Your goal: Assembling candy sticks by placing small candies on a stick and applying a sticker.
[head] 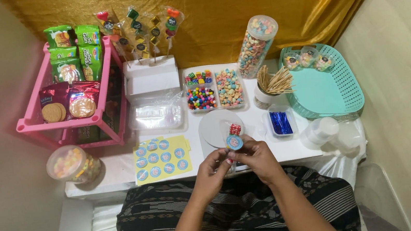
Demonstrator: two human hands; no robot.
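Both my hands meet at the near edge of the white table (118,168), holding one small clear candy packet (234,136) with a red sweet at its top and a round blue sticker on its front. My left hand (212,169) pinches its lower left side. My right hand (256,157) grips it from the right, fingers curled. Just beyond the packet lies a round white plate (212,126). A yellow sheet of round blue stickers (162,158) lies to the left of my hands.
A pink rack (72,118) of biscuit packs stands at the left, a candy jar (71,165) in front of it. Further back are candy skewers in a white block (151,75), sweet trays (214,89), a tall cereal jar (257,46), sticks in a cup (273,83), blue ties (281,122), and a teal basket (325,90).
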